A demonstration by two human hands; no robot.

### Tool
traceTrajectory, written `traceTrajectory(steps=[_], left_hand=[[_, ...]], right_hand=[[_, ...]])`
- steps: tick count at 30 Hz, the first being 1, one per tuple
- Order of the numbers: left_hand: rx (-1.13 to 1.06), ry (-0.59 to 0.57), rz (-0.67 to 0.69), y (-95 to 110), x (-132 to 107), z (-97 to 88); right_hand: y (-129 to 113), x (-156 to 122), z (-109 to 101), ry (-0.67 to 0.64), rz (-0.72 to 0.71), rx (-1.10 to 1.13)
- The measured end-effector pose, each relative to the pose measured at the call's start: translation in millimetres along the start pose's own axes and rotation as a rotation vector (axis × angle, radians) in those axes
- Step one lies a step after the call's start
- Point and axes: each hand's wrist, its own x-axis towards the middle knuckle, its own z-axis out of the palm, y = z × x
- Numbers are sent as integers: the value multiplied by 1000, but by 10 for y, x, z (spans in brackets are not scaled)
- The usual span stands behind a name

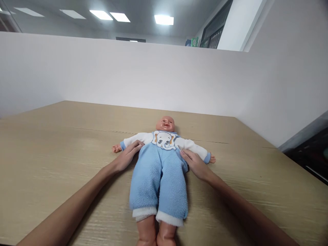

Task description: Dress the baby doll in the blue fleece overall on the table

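A baby doll [166, 123] lies on its back on the wooden table, head away from me, arms spread and bare legs toward me. It wears a white top with an elephant face [164, 140] and fluffy light-blue trousers [151, 174] with white cuffs. My left hand [129, 153] rests against the doll's waist on the left, fingers stretched out and touching the clothes. On the other side my right hand [193, 161] touches the waist below the doll's sleeve, its fingers also extended. Both thumbs are hard to make out. The doll's feet are cut off by the lower edge.
The wooden table [64, 143] spreads out around the doll, with a seam across it. A white partition wall [143, 75] stands along its far side, and another white wall [287, 75] is at the right. A dark object [312, 153] shows beyond the right edge.
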Motion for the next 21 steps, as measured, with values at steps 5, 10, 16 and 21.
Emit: traceTrajectory(steps=[5, 10, 16, 21], left_hand=[[-108, -87, 71, 23, -11, -29], [-189, -86, 94, 97, 7, 2], [-271, -46, 37, 66, 86, 58], [-351, -46, -51, 61, 150, 87]], right_hand=[[45, -47, 98, 74, 36, 334], [15, -15, 194, 170, 137, 712], [5, 34, 194, 199, 181, 703], [47, 44, 168, 172, 215, 780]])
